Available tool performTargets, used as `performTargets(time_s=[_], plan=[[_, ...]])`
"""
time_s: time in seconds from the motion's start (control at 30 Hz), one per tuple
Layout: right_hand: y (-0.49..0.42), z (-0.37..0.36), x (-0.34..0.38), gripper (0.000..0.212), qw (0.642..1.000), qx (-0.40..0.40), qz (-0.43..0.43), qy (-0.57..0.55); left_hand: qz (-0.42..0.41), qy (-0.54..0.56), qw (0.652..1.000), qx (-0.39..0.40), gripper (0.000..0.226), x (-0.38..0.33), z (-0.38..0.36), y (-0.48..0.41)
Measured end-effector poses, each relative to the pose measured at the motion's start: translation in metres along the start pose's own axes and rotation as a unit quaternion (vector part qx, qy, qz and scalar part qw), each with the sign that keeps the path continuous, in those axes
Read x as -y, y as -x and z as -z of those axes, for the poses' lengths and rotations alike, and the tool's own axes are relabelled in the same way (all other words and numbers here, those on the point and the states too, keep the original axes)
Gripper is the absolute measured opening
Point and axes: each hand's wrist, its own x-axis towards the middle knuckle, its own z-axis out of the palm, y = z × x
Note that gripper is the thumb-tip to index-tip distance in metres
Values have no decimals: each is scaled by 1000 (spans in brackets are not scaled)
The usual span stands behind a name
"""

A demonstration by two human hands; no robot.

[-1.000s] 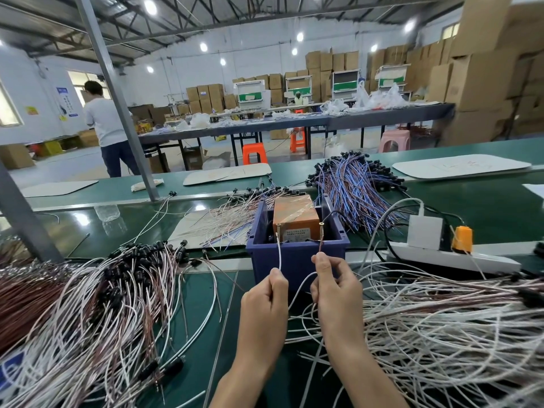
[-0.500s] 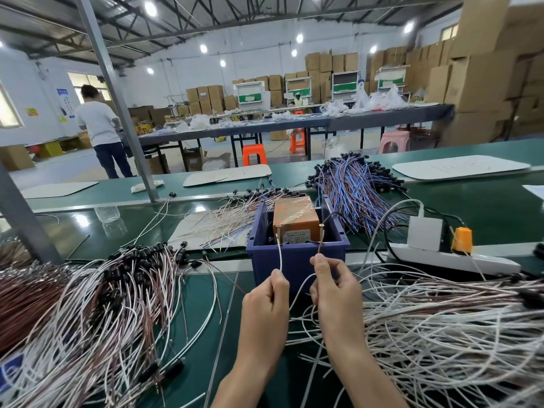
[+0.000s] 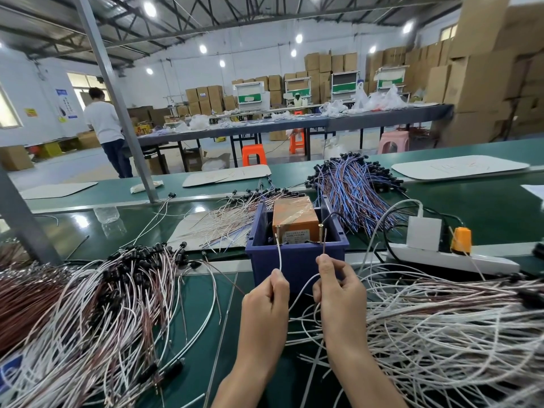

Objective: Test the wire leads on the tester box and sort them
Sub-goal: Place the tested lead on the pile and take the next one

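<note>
Standstill, half a second on

The left hand [image 3: 266,301] pinches the white lead [image 3: 279,254], tip up at a post [image 3: 277,228] on the tester box [image 3: 294,214] inside the blue bin [image 3: 297,260]. The right hand [image 3: 341,293] pinches the brown lead [image 3: 323,245] at the other post. Neither hand has shifted; both leads stay put.

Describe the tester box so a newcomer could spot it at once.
On the green bench, between the wire heaps, stands a blue bin. The tester box sits inside it: an orange block wrapped in clear tape, the only solid block among loose wires.
</note>
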Motion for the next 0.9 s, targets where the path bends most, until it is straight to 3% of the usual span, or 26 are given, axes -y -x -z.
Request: performTargets(time_s=[0.27,0.9], plan=[[-2,-1,-1,21,999,-45,-3,13,2,9,1000,-3,52,-1,0,-1],[-4,-5,4,19,998,-16,21,54,6,5,1000,5,48,-2,1,-1]])
